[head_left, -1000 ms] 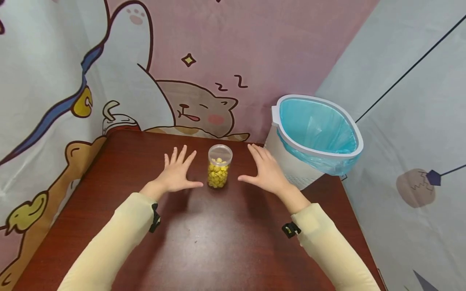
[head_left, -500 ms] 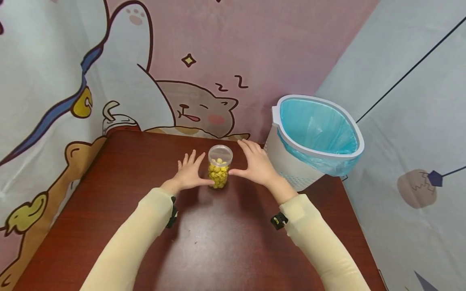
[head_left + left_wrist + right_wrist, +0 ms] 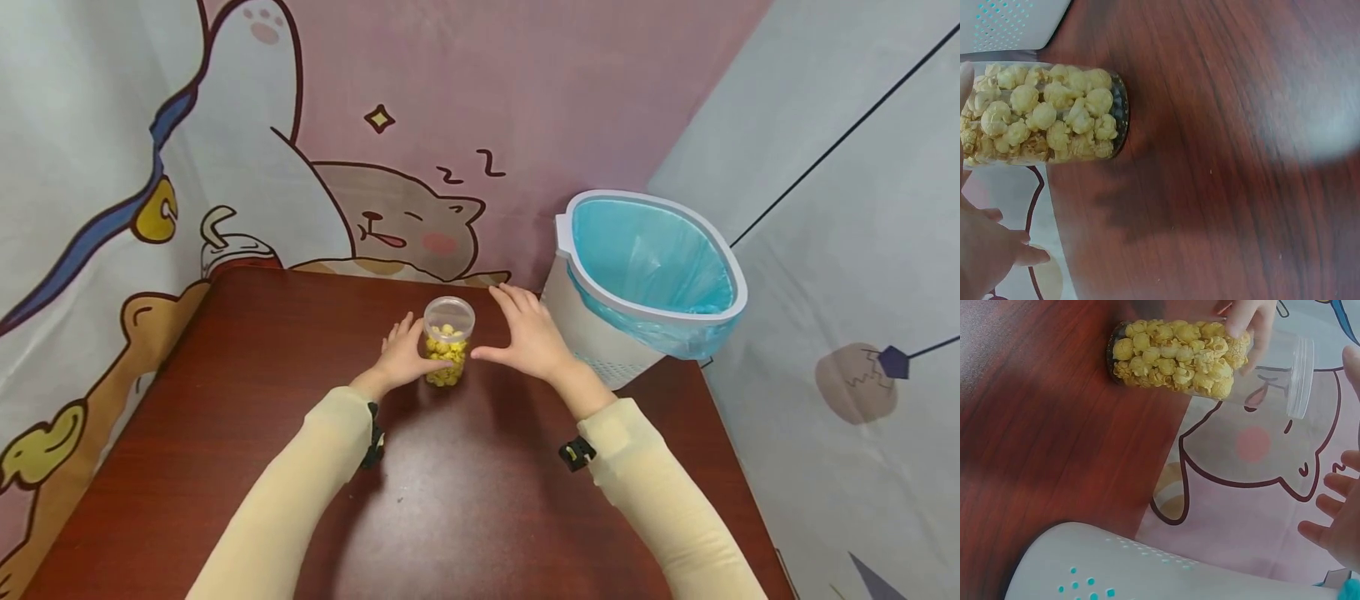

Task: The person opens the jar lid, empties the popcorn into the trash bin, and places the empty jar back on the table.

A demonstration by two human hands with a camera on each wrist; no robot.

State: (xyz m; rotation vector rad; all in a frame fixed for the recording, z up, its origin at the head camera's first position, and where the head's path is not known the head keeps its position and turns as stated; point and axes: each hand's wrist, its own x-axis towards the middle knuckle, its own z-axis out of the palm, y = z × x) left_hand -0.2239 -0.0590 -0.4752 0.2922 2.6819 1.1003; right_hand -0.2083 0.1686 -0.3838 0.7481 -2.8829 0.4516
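Since the left hand (image 3: pixel 401 357) has reached the jar (image 3: pixel 450 342) (grip unclear), only the spread right hand (image 3: pixel 532 340) stands apart.

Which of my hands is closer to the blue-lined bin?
Right. Your right hand is beside the bin, between it and the popcorn jar; your left hand is farther away, at the jar's opposite side.

The head view faced forward and down at the table (image 3: pixel 225 358) from above. Both wrist views, nearer and rolled opposite ways, shared the jar (image 3: pixel 1300 378) and bin (image 3: pixel 1141 565).
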